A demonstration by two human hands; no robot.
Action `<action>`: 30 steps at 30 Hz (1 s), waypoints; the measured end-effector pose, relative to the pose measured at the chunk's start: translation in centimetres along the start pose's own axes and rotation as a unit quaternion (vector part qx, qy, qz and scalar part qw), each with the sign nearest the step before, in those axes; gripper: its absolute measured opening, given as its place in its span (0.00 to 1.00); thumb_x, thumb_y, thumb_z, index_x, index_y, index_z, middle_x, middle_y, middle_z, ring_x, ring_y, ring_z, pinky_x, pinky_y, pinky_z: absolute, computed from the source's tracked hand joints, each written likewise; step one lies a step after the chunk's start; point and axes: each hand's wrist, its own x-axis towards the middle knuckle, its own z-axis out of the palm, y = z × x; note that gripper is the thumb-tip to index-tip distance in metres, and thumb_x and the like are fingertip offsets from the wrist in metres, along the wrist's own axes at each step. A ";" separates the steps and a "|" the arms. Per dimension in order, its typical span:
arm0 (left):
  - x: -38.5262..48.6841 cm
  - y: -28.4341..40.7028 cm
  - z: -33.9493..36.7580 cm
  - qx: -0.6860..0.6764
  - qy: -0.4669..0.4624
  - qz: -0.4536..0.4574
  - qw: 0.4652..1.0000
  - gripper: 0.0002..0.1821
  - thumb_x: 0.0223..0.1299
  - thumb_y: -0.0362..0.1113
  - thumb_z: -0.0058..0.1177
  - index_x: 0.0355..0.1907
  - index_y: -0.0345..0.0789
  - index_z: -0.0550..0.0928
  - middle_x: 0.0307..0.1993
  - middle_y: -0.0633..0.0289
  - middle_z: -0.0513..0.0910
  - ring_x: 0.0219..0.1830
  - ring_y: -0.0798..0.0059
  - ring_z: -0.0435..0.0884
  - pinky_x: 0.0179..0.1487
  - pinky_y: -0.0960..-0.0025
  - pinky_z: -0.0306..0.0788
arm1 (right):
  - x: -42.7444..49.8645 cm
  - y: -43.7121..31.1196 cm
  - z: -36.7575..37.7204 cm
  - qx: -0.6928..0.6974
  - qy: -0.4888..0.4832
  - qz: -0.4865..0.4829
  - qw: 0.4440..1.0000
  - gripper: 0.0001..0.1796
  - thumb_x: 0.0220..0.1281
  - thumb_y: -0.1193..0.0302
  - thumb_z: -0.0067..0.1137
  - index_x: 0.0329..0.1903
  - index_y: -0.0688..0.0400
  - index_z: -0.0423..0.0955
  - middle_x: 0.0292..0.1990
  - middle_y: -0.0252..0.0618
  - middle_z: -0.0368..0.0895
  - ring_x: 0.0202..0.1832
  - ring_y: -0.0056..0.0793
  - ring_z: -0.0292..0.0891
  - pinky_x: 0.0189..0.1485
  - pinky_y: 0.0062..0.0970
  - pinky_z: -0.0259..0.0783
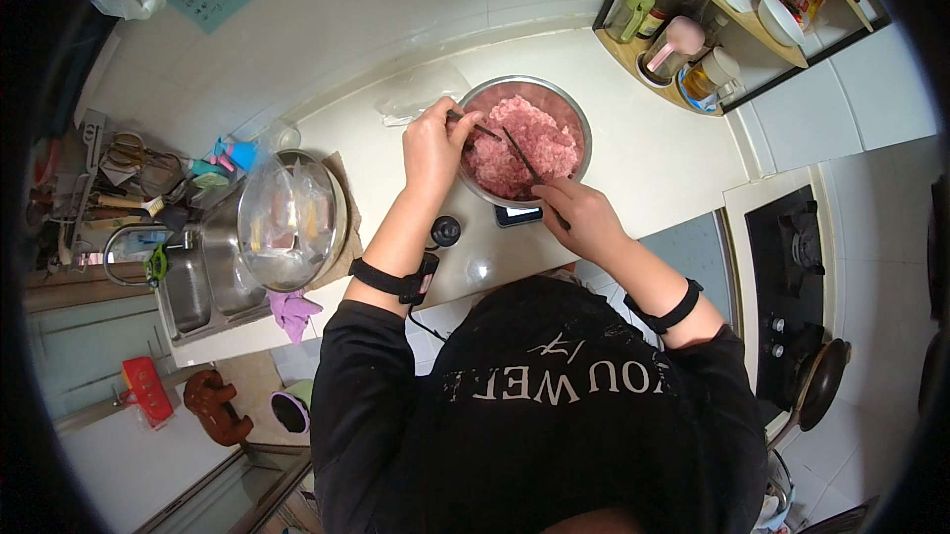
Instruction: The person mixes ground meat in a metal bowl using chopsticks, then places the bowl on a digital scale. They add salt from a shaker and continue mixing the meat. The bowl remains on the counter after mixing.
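Note:
Pink minced meat lies in a round stainless steel bowl on the counter. My left hand is at the bowl's left rim, its fingers closed on a dark chopstick whose tip reaches over the meat. From the lower right, my right hand grips a second dark chopstick that slants over the mince. Part of a small device with a lit display shows below the bowl; the rest is hidden. A clear plastic bag lies behind my left hand.
A large bowl holding plastic bags stands at the left, beside a steel sink. Between my forearms is a small round black object. A shelf with jars stands at the back right; a gas hob is at the right.

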 end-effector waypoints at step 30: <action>-0.2 -2.0 0.0 -0.058 0.018 -0.046 0.997 0.13 0.46 0.39 0.65 0.26 0.32 0.78 0.22 0.55 0.80 0.23 0.66 0.80 0.29 0.68 0.72 | 0.6 -1.0 0.0 -0.012 -0.012 -0.017 1.000 0.11 0.46 0.78 0.55 0.37 0.64 0.75 0.29 0.45 0.74 0.30 0.43 0.74 0.34 0.36 0.72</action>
